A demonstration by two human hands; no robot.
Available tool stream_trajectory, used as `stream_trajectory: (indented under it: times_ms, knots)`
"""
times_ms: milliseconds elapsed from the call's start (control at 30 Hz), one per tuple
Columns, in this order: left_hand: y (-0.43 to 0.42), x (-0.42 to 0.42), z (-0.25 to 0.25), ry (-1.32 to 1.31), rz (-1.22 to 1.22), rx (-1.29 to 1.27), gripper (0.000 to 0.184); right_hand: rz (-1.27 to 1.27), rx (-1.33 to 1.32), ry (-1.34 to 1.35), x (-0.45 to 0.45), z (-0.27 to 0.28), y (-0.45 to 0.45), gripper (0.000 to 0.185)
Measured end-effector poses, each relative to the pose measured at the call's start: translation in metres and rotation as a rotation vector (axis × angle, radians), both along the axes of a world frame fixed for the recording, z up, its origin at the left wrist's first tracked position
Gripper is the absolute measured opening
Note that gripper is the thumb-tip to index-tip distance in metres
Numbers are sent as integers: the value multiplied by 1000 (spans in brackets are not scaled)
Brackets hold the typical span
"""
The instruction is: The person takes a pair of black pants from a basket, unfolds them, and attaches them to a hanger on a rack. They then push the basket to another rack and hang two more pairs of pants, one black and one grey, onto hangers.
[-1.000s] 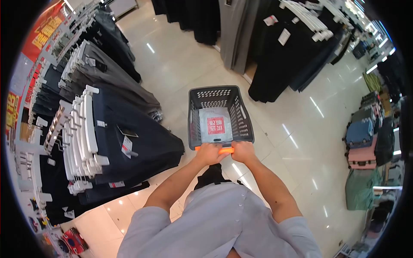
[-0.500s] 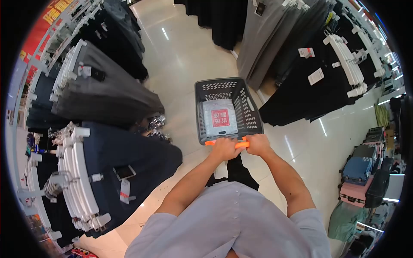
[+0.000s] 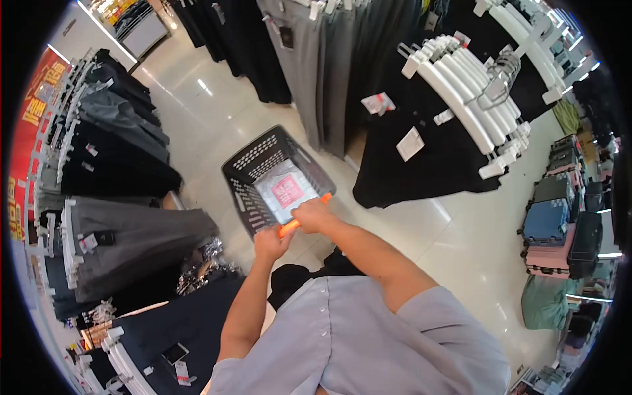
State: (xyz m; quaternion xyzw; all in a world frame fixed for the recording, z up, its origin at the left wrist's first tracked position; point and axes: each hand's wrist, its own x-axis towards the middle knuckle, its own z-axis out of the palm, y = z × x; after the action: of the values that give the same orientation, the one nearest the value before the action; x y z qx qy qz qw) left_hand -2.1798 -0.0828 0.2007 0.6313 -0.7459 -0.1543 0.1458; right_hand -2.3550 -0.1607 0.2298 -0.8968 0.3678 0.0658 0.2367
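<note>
The dark grey shopping basket [image 3: 306, 164] is straight ahead of the person, near the middle of the scene, its far end angled to the left in the aisle between clothing racks. Whether its base rests on something or hangs free cannot be told. A flat, pale packet [image 3: 289, 189] with a red square print lies on the basket's bottom. The orange handle [image 3: 289, 228] runs across the near end, and both hands are closed on it: the left hand [image 3: 270, 242] toward its left end, the right hand [image 3: 311, 216] farther along to the right, with a short stretch of orange between them. As far as can be judged, carrying is under way: the basket is firmly held and has that one item in it. No garment shows inside it, and neither hand reaches for a rack; how much is left cannot be read from here. Just right of the basket hang black garments [image 3: 408, 164] on white hangers [image 3: 454, 92], with grey trousers [image 3: 309, 85] farther off. On the left hang grey garments [image 3: 138, 237] and, nearer, navy ones [image 3: 204, 322]. At the far right, well apart, stand suitcases [image 3: 546, 220].
</note>
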Motion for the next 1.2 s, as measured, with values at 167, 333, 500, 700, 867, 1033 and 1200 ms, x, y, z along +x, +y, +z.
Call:
stream_trajectory:
  times_ms: [167, 333, 500, 700, 867, 1033, 1200]
  knots:
    - [-44, 17, 11, -35, 1, -11, 41, -39, -70, -147, 18, -13, -41, 19]
    - [-92, 44, 13, -27, -42, -56, 39, -139, -171, -300, 25, -10, -64, 24]
    - [-126, 75, 10, 12, -59, 73, 35, -469, -275, -670, 28, -17, -68, 26]
    - [-176, 38, 48, 243, -139, -74, 35, -1361, -305, -641, -101, -23, -33, 28]
    - [-257, -102, 87, 661, -446, 3, 43, -1823, -521, -797, -160, 37, -26, 31]
    - [-300, -210, 100, 736, -526, -13, 31, -1903, -686, -887, -171, 41, -52, 31]
    - [-293, -216, 75, 843, -480, 392, 12, -1875, -397, -1113, -183, 39, -45, 19]
